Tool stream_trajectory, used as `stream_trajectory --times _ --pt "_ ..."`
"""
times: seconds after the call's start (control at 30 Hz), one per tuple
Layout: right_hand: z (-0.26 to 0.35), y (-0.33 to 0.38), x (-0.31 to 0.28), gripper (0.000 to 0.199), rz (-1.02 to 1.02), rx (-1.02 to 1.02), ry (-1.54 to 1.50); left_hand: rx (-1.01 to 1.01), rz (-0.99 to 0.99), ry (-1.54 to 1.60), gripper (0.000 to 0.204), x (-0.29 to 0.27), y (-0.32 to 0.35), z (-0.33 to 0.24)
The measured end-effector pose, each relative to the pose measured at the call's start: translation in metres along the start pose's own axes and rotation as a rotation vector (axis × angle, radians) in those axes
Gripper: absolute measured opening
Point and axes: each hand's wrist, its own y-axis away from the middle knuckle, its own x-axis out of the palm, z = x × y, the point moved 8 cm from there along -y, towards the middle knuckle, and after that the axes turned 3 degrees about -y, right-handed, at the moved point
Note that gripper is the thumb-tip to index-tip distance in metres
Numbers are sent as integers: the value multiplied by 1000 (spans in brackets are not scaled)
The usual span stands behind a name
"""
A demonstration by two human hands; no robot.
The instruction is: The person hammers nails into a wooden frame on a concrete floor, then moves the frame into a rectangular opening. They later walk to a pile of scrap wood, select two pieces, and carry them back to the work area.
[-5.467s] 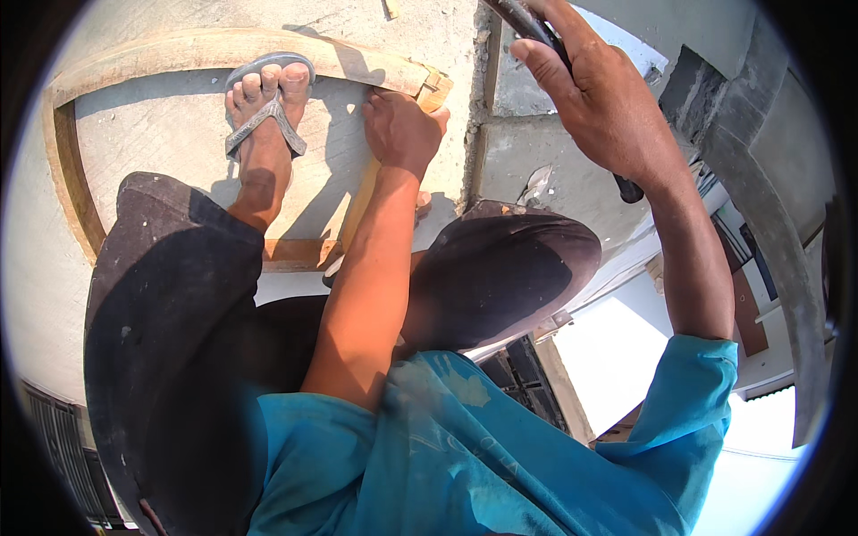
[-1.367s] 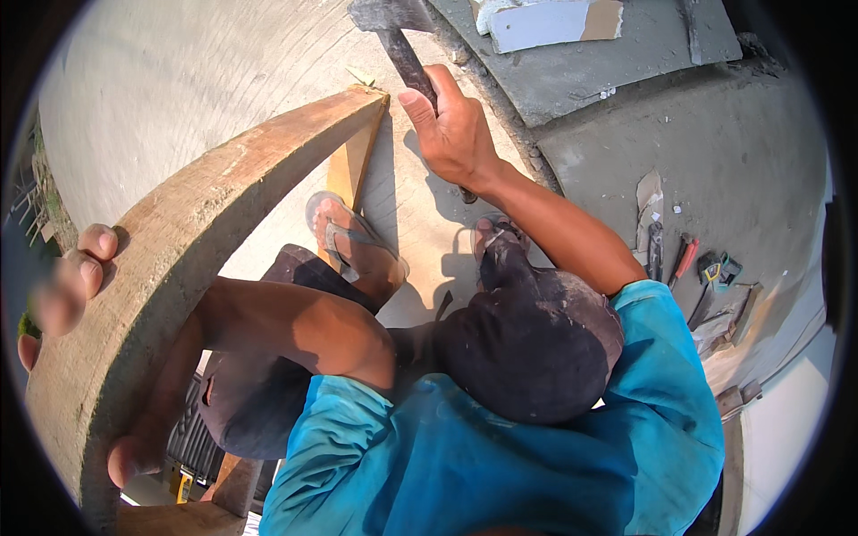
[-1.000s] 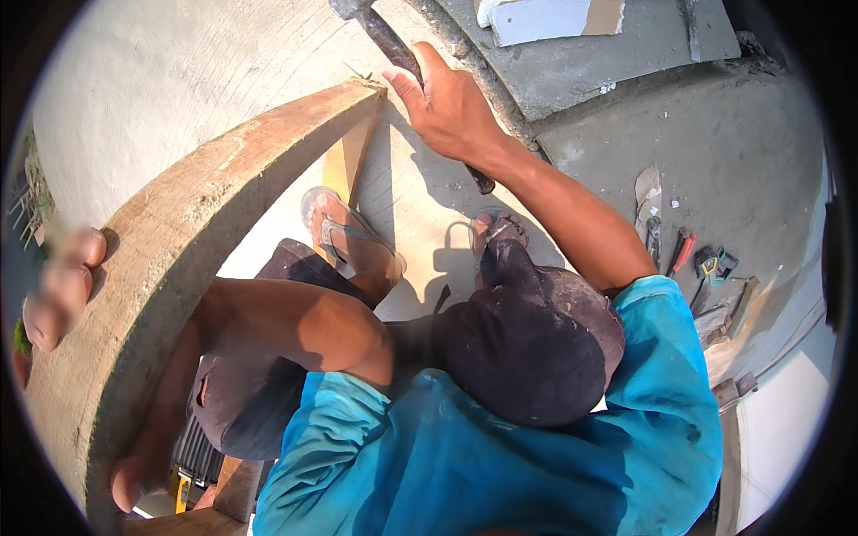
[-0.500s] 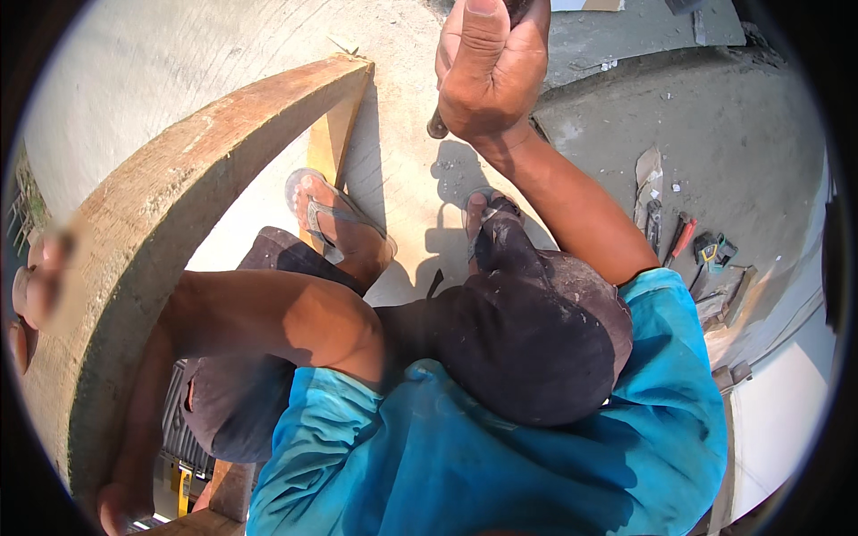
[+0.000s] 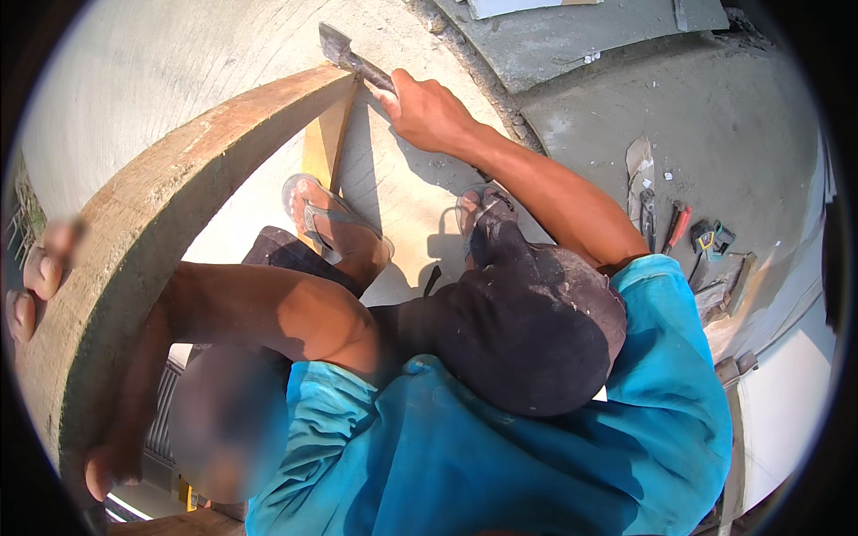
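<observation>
A long, thick wooden beam slants from the lower left up to its far end near the top middle. My left hand is closed around its near part, with fingertips over the far side and the thumb on the near side; the palm is hidden behind the wood. My right hand is wrapped around the handle of a hammer. Its dark metal head is at the beam's far end; whether they touch I cannot tell. Below that end, a pale wooden piece reaches down beside my sandalled left foot.
To the right, a red-handled tool, dark pliers and a yellow-and-black tape measure lie on the grey concrete. A grey slab lies at the top. My feet in sandals rest on the sunlit floor.
My right hand has swung down and left from its raised place at the top, bringing the hammer head to the beam's far end. My left hand stays on the beam.
</observation>
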Motion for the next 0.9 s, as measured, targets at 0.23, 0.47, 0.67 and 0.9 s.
stream_trajectory --times 0.23,0.47,0.67,0.9 --pt "60 23 -89 36 -577 -360 -279 -15 -26 -26 106 3 3 3" --pt "64 4 -58 38 -294 -177 -235 -5 -67 -92 104 -4 8 -9" --pt "-16 7 -7 33 -45 11 158 -8 -55 -13 102 11 4 27" --pt "51 19 -92 38 -640 -481 -289 -13 -98 -49 100 -4 7 25"
